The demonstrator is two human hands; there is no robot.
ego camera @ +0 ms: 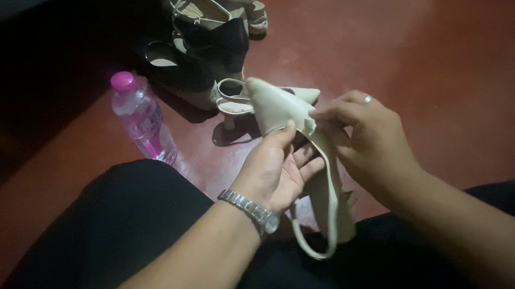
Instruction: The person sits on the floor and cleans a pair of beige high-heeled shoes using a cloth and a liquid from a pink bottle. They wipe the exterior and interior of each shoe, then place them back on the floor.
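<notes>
Beige shoe (pixel 280 112) btwn both hands.

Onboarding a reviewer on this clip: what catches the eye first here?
At centre, the left hand and right hand together grip a beige pointed shoe, toe up, its strap looping down toward the lap. A clear bottle with a pink cap stands on the red floor to the left. More shoes, beige and black, are piled at top centre.

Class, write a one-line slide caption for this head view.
Both hands hold a beige slingback shoe above a red floor.
</notes>
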